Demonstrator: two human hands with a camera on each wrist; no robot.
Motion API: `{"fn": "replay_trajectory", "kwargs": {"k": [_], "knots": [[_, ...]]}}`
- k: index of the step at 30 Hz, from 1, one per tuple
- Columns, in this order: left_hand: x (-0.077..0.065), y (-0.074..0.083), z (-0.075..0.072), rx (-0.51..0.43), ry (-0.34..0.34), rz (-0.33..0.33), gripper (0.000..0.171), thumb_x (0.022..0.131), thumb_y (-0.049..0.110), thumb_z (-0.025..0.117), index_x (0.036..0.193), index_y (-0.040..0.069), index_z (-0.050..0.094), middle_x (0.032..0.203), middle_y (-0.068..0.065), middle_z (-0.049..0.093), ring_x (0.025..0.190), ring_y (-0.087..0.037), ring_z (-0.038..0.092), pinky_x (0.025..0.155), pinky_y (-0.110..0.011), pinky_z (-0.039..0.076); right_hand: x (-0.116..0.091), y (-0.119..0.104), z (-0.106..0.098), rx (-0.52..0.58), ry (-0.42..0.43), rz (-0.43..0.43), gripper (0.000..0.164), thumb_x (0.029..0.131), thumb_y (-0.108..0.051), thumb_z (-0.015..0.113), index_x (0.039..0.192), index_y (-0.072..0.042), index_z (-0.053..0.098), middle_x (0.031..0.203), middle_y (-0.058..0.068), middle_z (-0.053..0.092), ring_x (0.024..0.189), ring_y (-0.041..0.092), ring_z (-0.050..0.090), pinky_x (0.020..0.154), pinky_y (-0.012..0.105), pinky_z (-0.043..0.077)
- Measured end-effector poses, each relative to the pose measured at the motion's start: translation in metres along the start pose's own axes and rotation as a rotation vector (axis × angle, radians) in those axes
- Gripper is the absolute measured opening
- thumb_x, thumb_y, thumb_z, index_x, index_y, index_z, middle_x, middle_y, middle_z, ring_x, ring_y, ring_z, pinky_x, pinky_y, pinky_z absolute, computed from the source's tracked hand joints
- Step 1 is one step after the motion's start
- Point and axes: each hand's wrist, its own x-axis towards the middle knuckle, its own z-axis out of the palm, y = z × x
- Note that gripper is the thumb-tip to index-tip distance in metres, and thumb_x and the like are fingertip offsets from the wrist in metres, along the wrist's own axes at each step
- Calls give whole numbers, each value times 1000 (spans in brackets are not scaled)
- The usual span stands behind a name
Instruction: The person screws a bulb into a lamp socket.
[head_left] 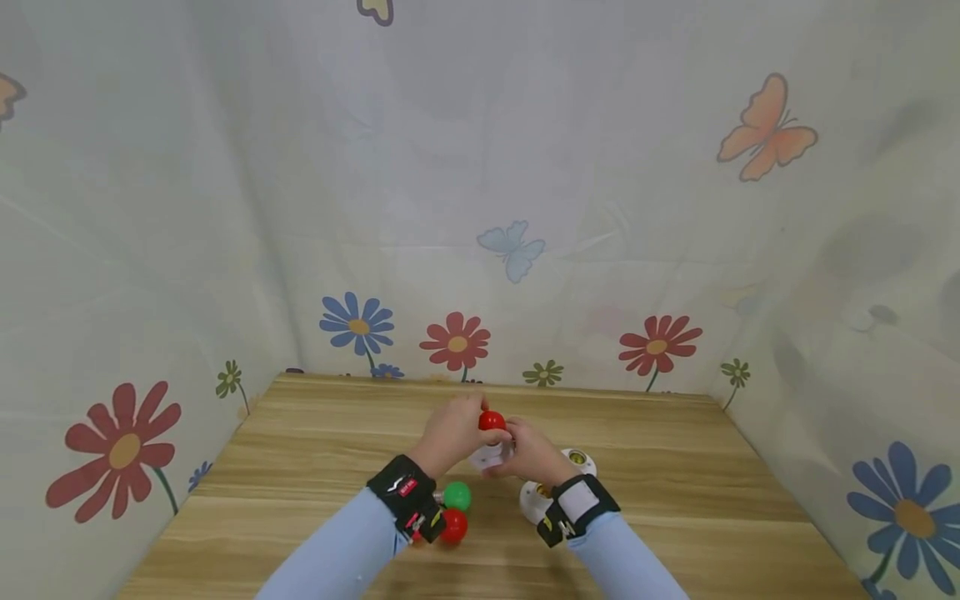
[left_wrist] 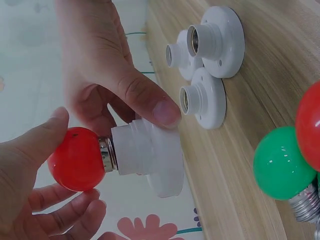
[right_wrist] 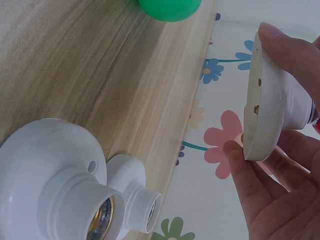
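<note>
Hands (head_left: 452, 433) hold a red bulb (left_wrist: 77, 161) against a white socket (left_wrist: 162, 162).

The right wrist view crops the red bulb (left_wrist: 76, 161).

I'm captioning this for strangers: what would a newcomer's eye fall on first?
Probably the glossy red bulb, low in the middle of the head view, held by the left hand with its metal base at the mouth of the white socket in the right hand. Next, the green bulb on the wooden tabletop, lower in that view, beside another red bulb. Behind everything, the pale backdrop carries bright printed flowers and butterflies.
</note>
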Motion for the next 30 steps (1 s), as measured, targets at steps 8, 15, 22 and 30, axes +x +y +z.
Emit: {"fn": "replay_trajectory", "kwargs": {"k": [8, 15, 22, 30], "knots": [[2, 1, -3, -80, -48, 28, 44, 80, 26, 80, 114, 9, 58, 103, -7, 66, 87, -19, 61, 80, -32, 56, 0, 1, -1, -4, 5, 5, 64, 71, -35, 86, 124, -11, 60, 114, 4, 65, 101, 22, 60, 95, 47, 50], [1, 3, -7, -220, -144, 35, 45, 82, 3, 74, 124, 6, 59, 120, -13, 63, 107, -29, 61, 95, -43, 51, -2, 1, 0, -36, 19, -9, 63, 70, -32, 87, 122, -8, 61, 115, 7, 63, 101, 24, 60, 94, 47, 50], [-1, 4, -7, -190, -111, 0, 64, 80, 24, 80, 134, 8, 51, 125, -14, 58, 104, -27, 59, 89, -40, 54, -3, 1, 0, -22, 27, -10, 63, 70, -34, 87, 122, -10, 60, 114, 6, 64, 99, 22, 61, 92, 46, 52], [-6, 8, -1, 54, 18, -31, 63, 76, 51, 77, 113, 5, 55, 93, -7, 60, 75, -18, 57, 67, -29, 56, -3, 0, 0, 6, 19, -13, 63, 70, -36, 86, 121, -9, 60, 111, 5, 65, 94, 20, 61, 91, 46, 52]]}}
